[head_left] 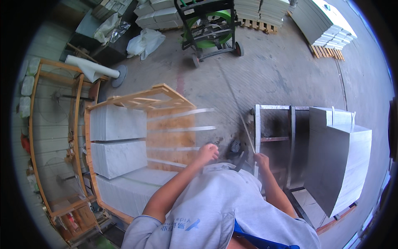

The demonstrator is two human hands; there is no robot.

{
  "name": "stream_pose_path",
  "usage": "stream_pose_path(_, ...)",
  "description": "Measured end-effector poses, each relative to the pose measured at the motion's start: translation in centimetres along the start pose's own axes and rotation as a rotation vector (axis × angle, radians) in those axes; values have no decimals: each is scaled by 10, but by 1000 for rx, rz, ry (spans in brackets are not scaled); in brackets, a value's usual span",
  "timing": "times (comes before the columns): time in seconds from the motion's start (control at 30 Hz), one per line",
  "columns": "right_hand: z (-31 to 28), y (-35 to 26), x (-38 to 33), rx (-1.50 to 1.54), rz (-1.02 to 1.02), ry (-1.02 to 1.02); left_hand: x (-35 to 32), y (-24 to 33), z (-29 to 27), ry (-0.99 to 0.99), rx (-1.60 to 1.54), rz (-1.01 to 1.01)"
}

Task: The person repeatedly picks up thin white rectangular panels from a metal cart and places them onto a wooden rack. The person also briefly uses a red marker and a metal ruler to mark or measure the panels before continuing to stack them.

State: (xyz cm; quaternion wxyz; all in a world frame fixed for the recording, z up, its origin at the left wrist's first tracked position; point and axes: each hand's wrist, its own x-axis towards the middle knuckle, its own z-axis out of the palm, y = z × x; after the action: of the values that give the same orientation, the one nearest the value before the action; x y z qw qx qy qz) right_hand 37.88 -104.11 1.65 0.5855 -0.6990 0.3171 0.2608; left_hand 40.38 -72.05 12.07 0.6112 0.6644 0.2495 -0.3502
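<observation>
This seems to be a warehouse or workshop: beyond the wooden crate (171, 139) stands a wheeled cart (211, 31), and far to its right, slabs (327, 25) are stacked on a pallet (327, 52).

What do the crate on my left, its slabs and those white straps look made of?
Crate: bare wood, judging by its tan, unpainted boards. Slabs: probably smooth stone, perhaps marble, pale grey with faint veining. White straps: likely smooth plastic, thin and flat, possibly fabric.
</observation>
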Motion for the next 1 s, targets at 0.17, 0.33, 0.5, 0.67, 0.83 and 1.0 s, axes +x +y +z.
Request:
stream_pose_path(0.17, -30, 90, -14, -454, -88, 151, 30, -101, -82, 99, -106, -8)
stream_pose_path(0.33, -15, 120, -61, -324, 198, 496, 47, -250, -185, 341, -45, -128)
stream_pose_path(0.5, 24, 111, -86, -211, 271, 550, 34, -301, -260, 184, 529, -5)
stream_pose_path(0.67, 58, 108, -105, -137, 246, 620, 41, -234, -257, 137, 251, -283)
stream_pose_path(0.83, 71, 112, -124, -57, 274, 621, 91, -153, -227, 68, 181, -279)
stream_pose_path(1.0, 64, 125, -127, -10, 315, 697, 130, -99, -198, -23, 157, -209)
